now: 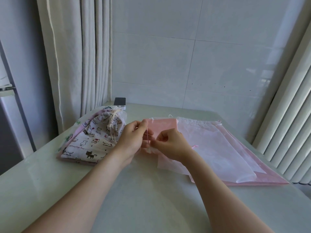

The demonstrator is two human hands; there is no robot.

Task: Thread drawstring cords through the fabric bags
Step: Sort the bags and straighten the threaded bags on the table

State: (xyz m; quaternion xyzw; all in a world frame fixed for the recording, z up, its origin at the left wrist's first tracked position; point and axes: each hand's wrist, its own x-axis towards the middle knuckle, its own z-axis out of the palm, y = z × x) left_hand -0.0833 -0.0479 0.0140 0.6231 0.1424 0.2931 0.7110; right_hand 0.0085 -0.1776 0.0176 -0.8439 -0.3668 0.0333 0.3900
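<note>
1. Head view, looking down across a pale bench (134, 195) set against a white tiled wall (168, 56); two bare forearms reaching in from the lower edge.
2. Pinching the upper part of a thin pink cord (147, 136) with the left hand (133, 140); fingers curled, thumb and forefinger closed on it.
3. Gripping the lower part of the same cord with the right hand (170, 145), fingertips pressed together on it; held nearly upright between the two hands, which sit close together.
4. Behind and beneath the hands, a sheer pink bag (164, 126), flat on the bench at its far end and bunched near the fingers; cannot tell whether the cord already runs inside its channel.
5. To the right, touching and partly under that bag, a stack of flat bags; a sheer white bag (213, 148) on top, a larger pink bag (265, 175) at the bottom, spread toward the bench's right edge.
6. To the left, a cat-print bag (90, 142), drawn closed at the neck by a knotted cream cord (112, 122); resting on other folded fabric.
7. Farther back, a small dark device (119, 101) at the far left corner of the bench; pale curtain (75, 56) hanging at left; white ribbed radiator (289, 123) at right.
</note>
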